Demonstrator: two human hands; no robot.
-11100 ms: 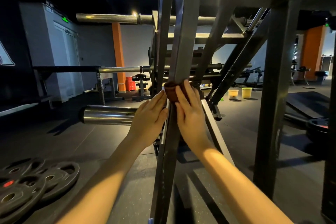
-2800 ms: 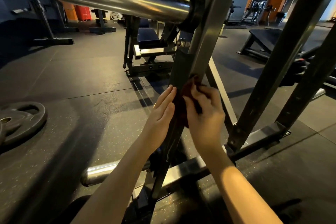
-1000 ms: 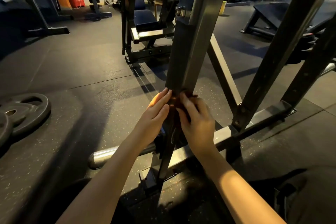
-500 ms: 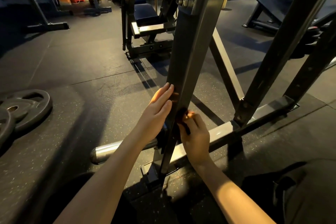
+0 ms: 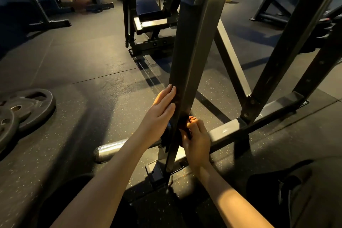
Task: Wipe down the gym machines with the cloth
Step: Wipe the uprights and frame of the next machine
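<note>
Gripping cloth (image 5: 184, 122) in right hand (image 5: 197, 139), lower on post (image 5: 187, 61) than before; bracing with flat, straight-fingered left hand (image 5: 159, 109); probably nearly finishing this post.

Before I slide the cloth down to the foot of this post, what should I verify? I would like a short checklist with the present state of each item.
1. Right hand grips the cloth: ok, fingers are curled round it.
2. Cloth touches the post: ok, it is pressed on the post's right side.
3. Left hand steadies the post: ok, it lies flat on the left face.
4. Post wiped down to its foot: not ok, the cloth sits above the foot.
5. Cloth clean enough: cannot tell, it is dark and mostly hidden.
</note>
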